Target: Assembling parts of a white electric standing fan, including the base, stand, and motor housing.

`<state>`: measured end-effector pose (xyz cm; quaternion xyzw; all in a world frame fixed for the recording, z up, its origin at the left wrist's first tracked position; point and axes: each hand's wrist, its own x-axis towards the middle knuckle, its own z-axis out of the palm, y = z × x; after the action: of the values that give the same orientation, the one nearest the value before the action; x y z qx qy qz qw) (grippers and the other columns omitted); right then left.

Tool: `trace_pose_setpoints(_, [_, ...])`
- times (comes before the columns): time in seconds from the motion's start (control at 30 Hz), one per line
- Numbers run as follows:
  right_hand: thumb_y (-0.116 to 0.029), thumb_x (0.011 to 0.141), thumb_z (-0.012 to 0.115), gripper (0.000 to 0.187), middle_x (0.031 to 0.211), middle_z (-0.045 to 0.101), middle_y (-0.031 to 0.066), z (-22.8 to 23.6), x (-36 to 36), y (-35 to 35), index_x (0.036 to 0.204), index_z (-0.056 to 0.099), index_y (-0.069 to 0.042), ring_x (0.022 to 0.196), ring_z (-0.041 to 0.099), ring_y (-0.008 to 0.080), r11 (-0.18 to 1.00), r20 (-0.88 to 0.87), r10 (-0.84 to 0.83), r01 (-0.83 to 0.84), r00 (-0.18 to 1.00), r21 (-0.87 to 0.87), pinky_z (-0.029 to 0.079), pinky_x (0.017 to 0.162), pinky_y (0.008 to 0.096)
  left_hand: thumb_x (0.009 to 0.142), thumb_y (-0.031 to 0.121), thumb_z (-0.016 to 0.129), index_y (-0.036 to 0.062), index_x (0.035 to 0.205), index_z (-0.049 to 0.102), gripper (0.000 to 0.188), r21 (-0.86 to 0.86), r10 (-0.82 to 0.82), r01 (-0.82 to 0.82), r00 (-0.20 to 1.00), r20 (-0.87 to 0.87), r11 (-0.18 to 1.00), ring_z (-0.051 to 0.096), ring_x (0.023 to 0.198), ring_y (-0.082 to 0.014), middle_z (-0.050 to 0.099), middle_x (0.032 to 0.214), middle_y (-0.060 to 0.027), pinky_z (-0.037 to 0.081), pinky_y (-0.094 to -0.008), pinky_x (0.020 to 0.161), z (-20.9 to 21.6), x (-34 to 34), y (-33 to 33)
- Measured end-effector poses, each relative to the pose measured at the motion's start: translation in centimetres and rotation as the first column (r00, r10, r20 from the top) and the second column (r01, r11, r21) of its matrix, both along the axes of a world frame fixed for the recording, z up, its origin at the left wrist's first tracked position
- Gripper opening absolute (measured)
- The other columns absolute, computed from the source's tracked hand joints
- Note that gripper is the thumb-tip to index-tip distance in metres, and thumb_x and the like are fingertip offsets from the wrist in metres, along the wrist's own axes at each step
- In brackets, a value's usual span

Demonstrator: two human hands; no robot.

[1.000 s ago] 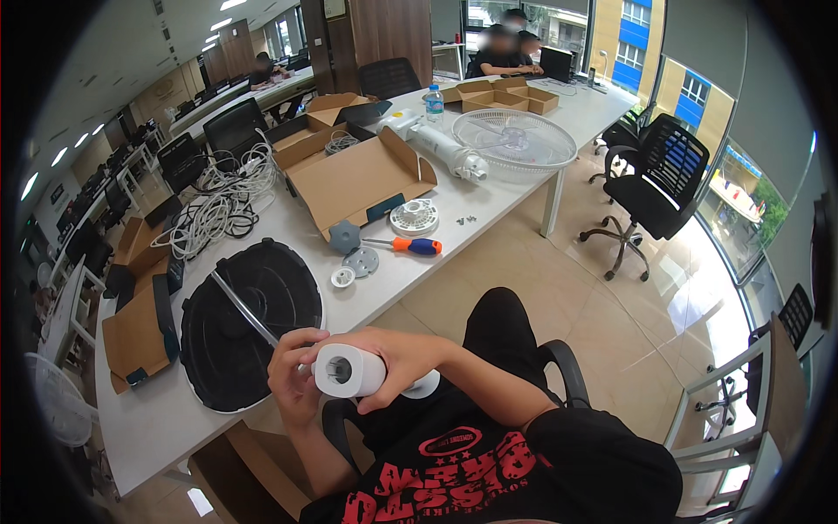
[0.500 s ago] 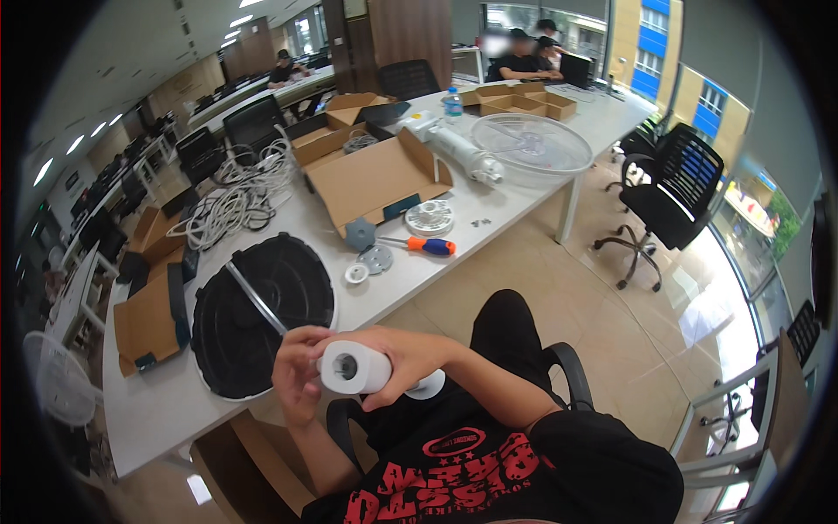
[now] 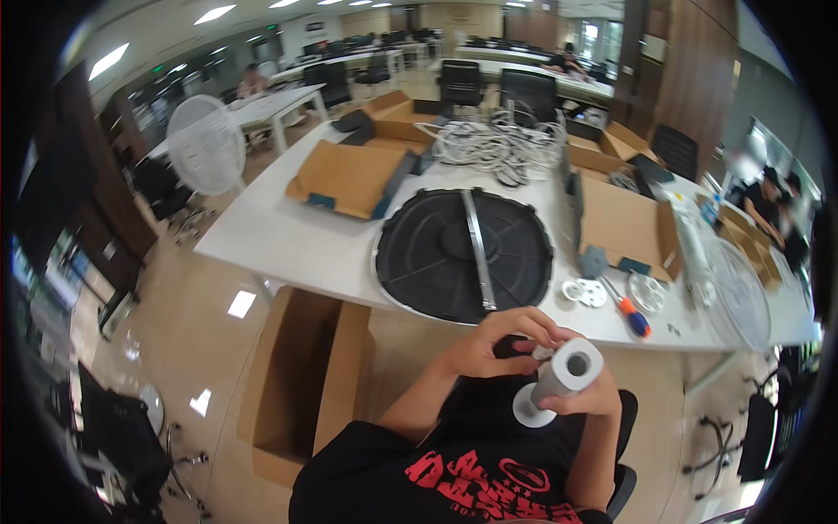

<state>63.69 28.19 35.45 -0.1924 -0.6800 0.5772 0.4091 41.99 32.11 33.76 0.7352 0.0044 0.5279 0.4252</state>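
Fingers [image 3: 567, 403] of the right hand [image 3: 601, 397] are closed round one white tube [image 3: 555, 382].
It is held open end up near the table [image 3: 271, 236], seemingly steadied for the left hand [image 3: 497, 343], half-curled beside it; any pinch cannot be told. Counted: one screwdriver [image 3: 630, 310], one black disc [image 3: 423, 253], one strip [image 3: 476, 240] laid across.

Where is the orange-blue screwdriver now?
The screwdriver lies right of centre in the head view, near the front edge of the white table, beside a round white plastic part.

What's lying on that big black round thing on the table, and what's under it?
A silvery bar lies across the black disc. The white table shows around it; whatever lies directly beneath is covered.
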Motion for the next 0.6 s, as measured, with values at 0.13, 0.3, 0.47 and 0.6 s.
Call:
trace_pose_setpoints(0.13, [-0.004, 0.06, 0.087, 0.095, 0.115, 0.066, 0.0177, 0.0, -0.8, 0.4, 0.145, 0.044, -0.005, 0.111, 0.066, 0.0313, 0.994, -0.089, 0.106, -0.108, 0.99, -0.019, 0.051, 0.094, 0.0442, 0.091, 0.035, 0.072, 0.003, 0.124, 0.058, 0.048, -0.044, -0.011, 0.01, 1.0, -0.008, 0.999, 0.059, 0.116, -0.0274, 0.061, 0.124, -0.0163, 0.044, -0.0388, 0.1, -0.3, -0.6, -0.1])
trace_pose_setpoints(0.3, [-0.008, 0.058, 0.089, 0.106, 0.118, 0.063, 0.0251, -1.3, -1.4, 1.4, 0.149, 0.035, -0.01, 0.097, 0.069, 0.0281, 0.989, 0.017, 0.145, -0.145, 0.989, 0.017, 0.054, 0.088, 0.0438, 0.097, 0.039, 0.061, 0.0028, 0.12, 0.062, 0.042, -0.017, 0.232, -0.236, 0.962, -0.141, 0.971, 0.06, 0.113, -0.0276, 0.062, 0.12, -0.0145, 0.045, -0.0381, 0.098, -0.1, -1.7, -1.6])
trace_pose_setpoints(0.47, [-0.011, 0.059, 0.091, 0.107, 0.126, 0.059, 0.0251, -1.4, -2.6, 1.3, 0.15, 0.034, -0.01, 0.108, 0.066, 0.0335, 0.949, -0.027, 0.312, -0.31, 0.95, 0.063, 0.054, 0.088, 0.0452, 0.088, 0.014, 0.072, 0.0031, 0.115, 0.064, 0.03, 0.045, 0.367, -0.364, 0.924, -0.106, 0.93, 0.061, 0.111, -0.0263, 0.064, 0.117, -0.0137, 0.047, -0.0372, 0.093, 0.4, -2.9, -4.7])
trace_pose_setpoints(0.6, [-0.007, 0.06, 0.089, 0.098, 0.117, 0.064, 0.0185, -0.2, -4.3, -0.7, 0.145, 0.039, -0.005, 0.108, 0.065, 0.0292, 0.95, -0.139, 0.3, -0.308, 0.944, -0.041, 0.052, 0.093, 0.0429, 0.078, -0.001, 0.076, 0.0036, 0.112, 0.065, 0.036, -0.005, 0.388, -0.388, 0.921, -0.04, 0.921, 0.061, 0.112, -0.0263, 0.065, 0.115, -0.0128, 0.048, -0.0376, 0.094, 0.3, -3.4, -7.4])
